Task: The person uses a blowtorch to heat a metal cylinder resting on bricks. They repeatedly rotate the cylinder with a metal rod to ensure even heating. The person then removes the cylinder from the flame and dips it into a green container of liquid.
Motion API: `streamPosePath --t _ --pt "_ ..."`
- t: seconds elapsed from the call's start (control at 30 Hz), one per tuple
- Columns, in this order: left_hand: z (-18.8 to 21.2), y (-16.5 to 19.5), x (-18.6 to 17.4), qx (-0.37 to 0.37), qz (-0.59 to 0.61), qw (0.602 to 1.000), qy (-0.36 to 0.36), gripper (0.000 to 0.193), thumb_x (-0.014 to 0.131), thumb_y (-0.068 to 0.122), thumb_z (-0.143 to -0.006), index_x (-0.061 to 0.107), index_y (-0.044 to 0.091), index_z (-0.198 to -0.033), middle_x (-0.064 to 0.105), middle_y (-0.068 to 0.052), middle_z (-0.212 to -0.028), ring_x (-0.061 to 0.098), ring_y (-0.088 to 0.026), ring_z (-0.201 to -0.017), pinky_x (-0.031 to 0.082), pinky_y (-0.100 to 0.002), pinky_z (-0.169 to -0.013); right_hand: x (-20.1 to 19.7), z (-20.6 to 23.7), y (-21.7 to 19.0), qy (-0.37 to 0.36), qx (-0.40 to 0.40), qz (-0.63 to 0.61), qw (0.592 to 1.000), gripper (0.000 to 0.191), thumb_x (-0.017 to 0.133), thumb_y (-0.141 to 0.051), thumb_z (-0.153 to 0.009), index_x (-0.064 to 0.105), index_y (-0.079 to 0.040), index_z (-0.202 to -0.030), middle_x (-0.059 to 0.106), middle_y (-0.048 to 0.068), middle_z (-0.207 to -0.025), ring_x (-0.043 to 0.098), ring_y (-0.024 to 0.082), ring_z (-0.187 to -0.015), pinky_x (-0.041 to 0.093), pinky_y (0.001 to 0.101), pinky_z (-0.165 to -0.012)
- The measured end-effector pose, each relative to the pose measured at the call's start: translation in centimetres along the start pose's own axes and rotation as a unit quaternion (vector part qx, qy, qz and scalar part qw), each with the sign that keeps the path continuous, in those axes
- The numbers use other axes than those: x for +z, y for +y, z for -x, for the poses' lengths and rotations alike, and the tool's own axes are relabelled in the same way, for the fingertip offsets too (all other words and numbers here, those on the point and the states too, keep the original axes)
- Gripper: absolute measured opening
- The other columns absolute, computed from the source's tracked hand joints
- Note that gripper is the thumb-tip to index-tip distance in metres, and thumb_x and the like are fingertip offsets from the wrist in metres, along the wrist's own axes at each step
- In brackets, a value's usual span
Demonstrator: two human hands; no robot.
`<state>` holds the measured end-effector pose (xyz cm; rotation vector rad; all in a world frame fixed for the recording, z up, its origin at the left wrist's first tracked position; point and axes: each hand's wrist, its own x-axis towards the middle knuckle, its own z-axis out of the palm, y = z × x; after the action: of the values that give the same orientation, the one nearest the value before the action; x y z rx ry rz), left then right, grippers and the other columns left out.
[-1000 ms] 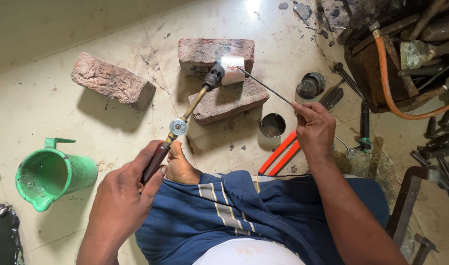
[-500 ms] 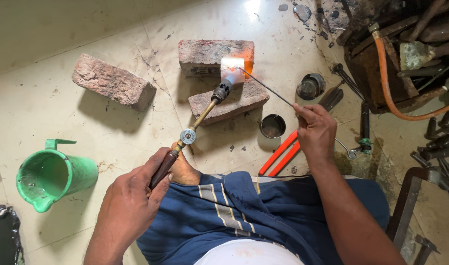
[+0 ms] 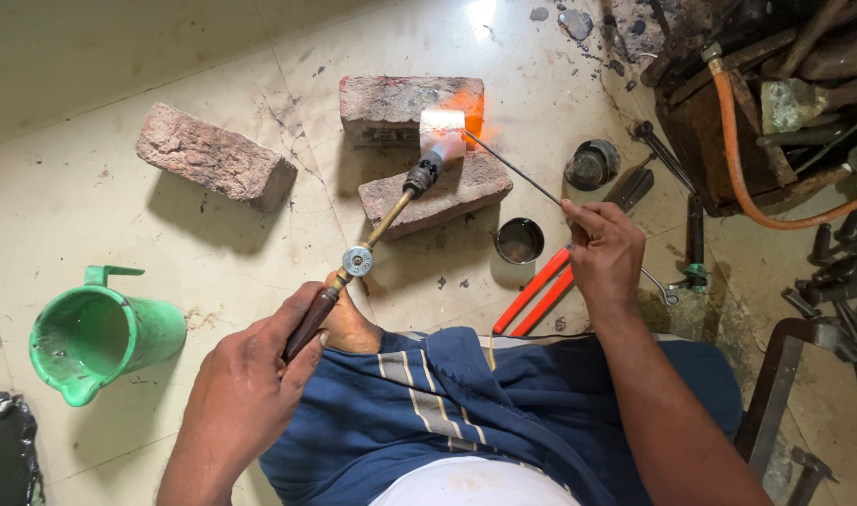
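While the pale tiled floor (image 3: 213, 244) spreads under everything, the largest thing on it is the dark wooden crate (image 3: 719, 141) of rusty tools at the upper right, with an orange hose (image 3: 742, 187) looping out of it. Next come three bricks: one lone brick (image 3: 213, 164) at the upper left, a rear brick (image 3: 391, 103) glowing orange at its right end, and a front brick (image 3: 438, 192) lying just before it. A green plastic jug (image 3: 100, 333) stands at the left, well apart from both hands. The left hand (image 3: 245, 389) is closed around the dark handle of a brass torch (image 3: 372, 244), which slants up and away from it to the bricks. At the torch's tip, well ahead of both hands and between the two bricks, sits a small white-hot workpiece (image 3: 442, 126). The right hand (image 3: 606, 253) pinches a thin metal rod (image 3: 513, 167) between its fingertips, the rod's far end touching the workpiece. Orange-handled pliers (image 3: 531, 295) lie just beside the right hand, with a small round tin (image 3: 519, 241) near them and a second dark tin (image 3: 592, 164) beyond.
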<state>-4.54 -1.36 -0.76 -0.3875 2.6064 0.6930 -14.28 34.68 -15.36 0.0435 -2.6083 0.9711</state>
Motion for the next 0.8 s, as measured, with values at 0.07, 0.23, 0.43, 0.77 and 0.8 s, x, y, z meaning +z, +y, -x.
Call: streamPosePath --t 0.07,0.23,0.43,0.77,0.8 --pt "0.0 -0.14 0.33 0.033 -0.007 0.999 0.018 0.059 0.068 0.04 -0.091 0.056 0.034 -0.148 0.073 -0.016 -0.079 0.072 -0.035 -0.075 0.056 -0.045 -0.073 -0.08 0.03 0.02 0.0 -0.003 0.008 1.0 0.03 0.07 0.009 -0.093 0.079 -0.008 -0.116 0.074 0.012 -0.099 0.071 0.018 -0.078 0.056 0.0307 -0.065" --pt "-0.12 -0.02 0.6 0.058 -0.007 0.998 0.032 0.059 0.066 0.036 -0.089 0.058 0.031 -0.146 0.073 -0.016 -0.081 0.072 -0.037 -0.076 0.056 -0.046 -0.072 -0.13 0.02 0.14 -0.001 0.005 0.006 1.0 0.031 0.069 0.01 -0.093 0.079 -0.007 -0.116 0.073 0.012 -0.099 0.07 0.019 -0.076 0.055 0.0321 -0.065" --pt "-0.03 0.5 0.2 0.027 0.004 1.0 0.011 0.059 0.069 0.039 -0.09 0.056 0.033 -0.148 0.073 -0.016 -0.08 0.072 -0.035 -0.074 0.056 -0.045 -0.072 -0.14 0.06 0.27 -0.01 0.031 -0.022 0.999 0.035 0.067 0.012 -0.092 0.078 -0.008 -0.118 0.073 0.011 -0.099 0.07 0.018 -0.076 0.054 0.0313 -0.064" --pt "-0.22 0.22 0.44 0.064 -0.001 0.998 0.019 0.061 0.068 0.038 -0.089 0.056 0.033 -0.149 0.072 -0.016 -0.08 0.072 -0.036 -0.074 0.056 -0.046 -0.071 -0.12 0.05 0.44 0.006 0.0 0.004 1.0 0.032 0.069 0.011 -0.091 0.08 -0.008 -0.115 0.074 0.012 -0.099 0.071 0.019 -0.079 0.056 0.0313 -0.066" --pt "-0.21 0.15 0.39 0.067 0.0 0.998 0.021 0.063 0.068 0.037 -0.088 0.055 0.033 -0.15 0.072 -0.016 -0.08 0.072 -0.036 -0.074 0.055 -0.047 -0.07 -0.14 0.08 0.46 0.005 -0.001 0.0 1.0 0.033 0.069 0.011 -0.092 0.08 -0.007 -0.116 0.074 0.012 -0.099 0.072 0.019 -0.08 0.056 0.0318 -0.067"
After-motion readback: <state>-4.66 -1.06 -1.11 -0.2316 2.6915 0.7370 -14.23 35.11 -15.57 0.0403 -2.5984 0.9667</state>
